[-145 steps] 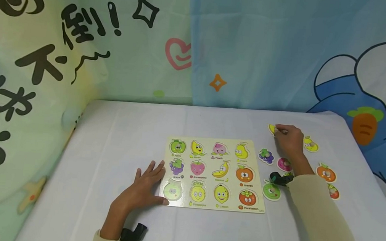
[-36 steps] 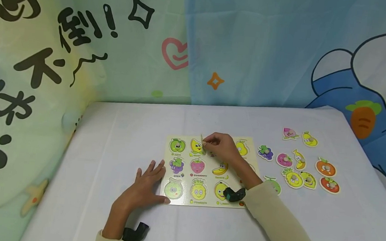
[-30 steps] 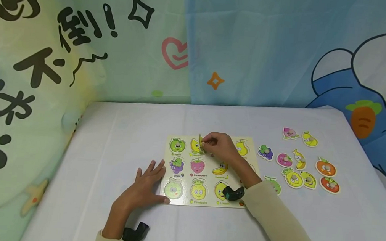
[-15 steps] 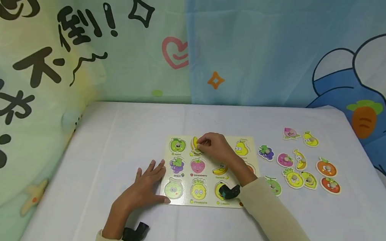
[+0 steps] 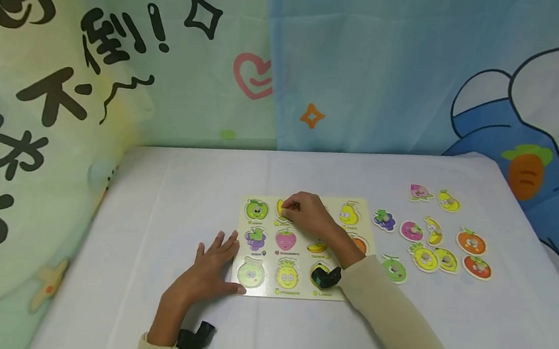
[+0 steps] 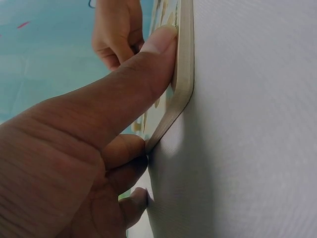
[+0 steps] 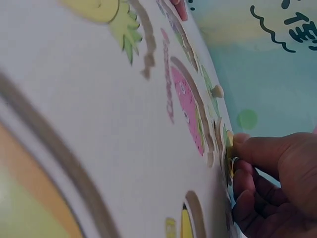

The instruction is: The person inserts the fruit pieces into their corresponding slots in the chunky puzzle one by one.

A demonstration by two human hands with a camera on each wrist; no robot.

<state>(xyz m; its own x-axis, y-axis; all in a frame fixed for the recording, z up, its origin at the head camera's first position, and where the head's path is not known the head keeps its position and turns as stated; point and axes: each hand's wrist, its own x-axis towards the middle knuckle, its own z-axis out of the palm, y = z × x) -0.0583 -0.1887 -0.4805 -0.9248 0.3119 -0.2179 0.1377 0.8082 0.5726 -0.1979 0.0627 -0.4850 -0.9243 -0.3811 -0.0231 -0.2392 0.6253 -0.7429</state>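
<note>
Your right hand (image 5: 310,213) pinches a flat, curved yellow fruit piece (image 5: 279,205) at the glossy, round-cornered board's (image 5: 304,261) second top-row recess, its partly hidden long axis running roughly away from you. Your left hand's (image 5: 212,273) fingers spread, thumb on the board's near-left corner, above white cloth on the tabletop (image 5: 198,189).

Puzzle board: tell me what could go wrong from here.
The yellow piece pinched by the right hand may miss its slot and sit crooked. The puzzle board may slide if the left hand, at its left edge, eases off. If drawn back, the right sleeve might nudge the loose green piece beside it.
</note>
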